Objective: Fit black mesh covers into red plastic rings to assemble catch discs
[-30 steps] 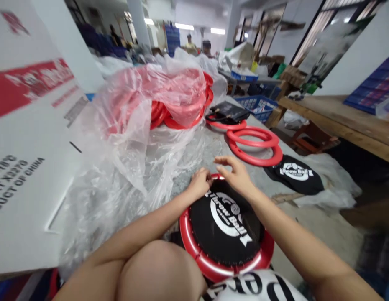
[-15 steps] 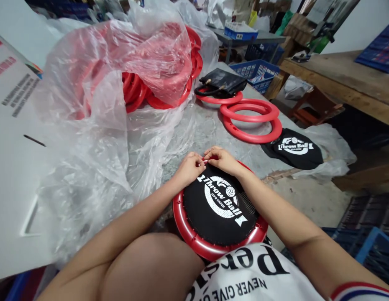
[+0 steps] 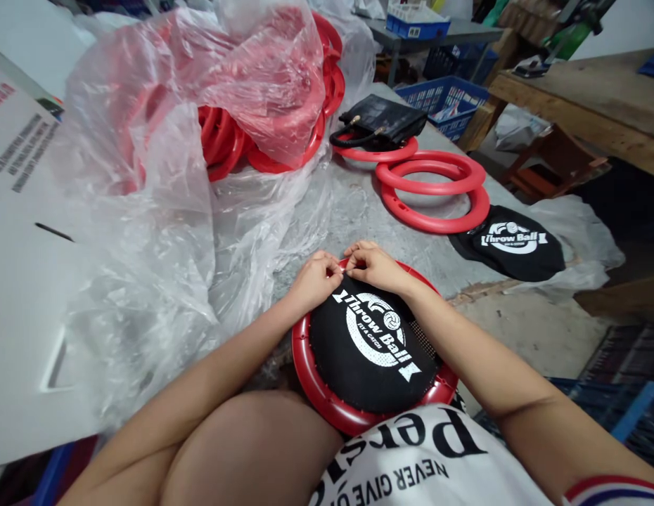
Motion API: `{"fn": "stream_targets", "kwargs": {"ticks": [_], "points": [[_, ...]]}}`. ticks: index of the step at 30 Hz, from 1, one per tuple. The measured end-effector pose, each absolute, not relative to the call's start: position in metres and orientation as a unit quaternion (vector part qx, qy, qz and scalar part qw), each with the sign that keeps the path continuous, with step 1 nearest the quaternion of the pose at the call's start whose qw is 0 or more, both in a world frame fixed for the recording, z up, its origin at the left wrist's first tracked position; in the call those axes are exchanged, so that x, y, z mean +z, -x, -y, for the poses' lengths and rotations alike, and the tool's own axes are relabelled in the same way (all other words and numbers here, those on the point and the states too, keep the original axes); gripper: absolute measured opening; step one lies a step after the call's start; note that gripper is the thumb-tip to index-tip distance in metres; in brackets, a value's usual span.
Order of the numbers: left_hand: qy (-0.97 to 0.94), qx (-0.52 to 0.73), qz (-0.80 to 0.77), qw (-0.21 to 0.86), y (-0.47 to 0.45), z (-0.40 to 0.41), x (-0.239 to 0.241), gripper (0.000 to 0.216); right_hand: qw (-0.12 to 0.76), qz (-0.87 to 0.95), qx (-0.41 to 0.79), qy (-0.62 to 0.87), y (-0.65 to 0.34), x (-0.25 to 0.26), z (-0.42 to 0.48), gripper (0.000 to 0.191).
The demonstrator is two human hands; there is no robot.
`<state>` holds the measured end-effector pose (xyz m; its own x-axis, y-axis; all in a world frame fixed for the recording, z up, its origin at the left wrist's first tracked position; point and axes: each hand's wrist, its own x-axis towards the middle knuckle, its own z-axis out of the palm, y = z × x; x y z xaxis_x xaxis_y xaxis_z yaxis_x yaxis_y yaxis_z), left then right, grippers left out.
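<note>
A red plastic ring point(image 3: 323, 398) rests against my lap and the table edge. Stretched inside it is a black fabric disc point(image 3: 332, 351) with white "Throw Ball" print. At the ring's far side my left hand point(image 3: 317, 280) is closed, thumb and fingertips pinching the fabric's edge by the rim. Right beside it, my right hand point(image 3: 373, 267) pinches the same edge, its fingers bent over the rim. The fingertips of both hands nearly meet, and they hide the exact spot they hold.
Bagged red rings point(image 3: 221, 140) lie under clear plastic at back left. Loose rings point(image 3: 437, 223), a black handbag point(image 3: 385, 119) and black printed fabric discs point(image 3: 517, 256) lie along the table's right side. A white carton point(image 3: 26, 281) stands left; a blue crate point(image 3: 453, 98) is behind.
The view has tilted and shifted slightly. Both hands stay at the ring's far edge, their fingertips now closer together over the fabric's edge.
</note>
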<state>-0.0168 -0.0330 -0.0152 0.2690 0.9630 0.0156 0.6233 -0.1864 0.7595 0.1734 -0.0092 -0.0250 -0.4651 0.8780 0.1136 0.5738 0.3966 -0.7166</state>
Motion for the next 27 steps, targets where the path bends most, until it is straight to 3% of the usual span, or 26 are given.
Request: {"fn": "stream_targets", "kwargs": {"ticks": [27], "points": [[-0.701, 0.257, -0.614, 0.256, 0.011, 0.027, -0.017, 0.016, 0.220, 0.787, 0.268, 0.511, -0.160, -0.018, 0.013, 0.014]]}}
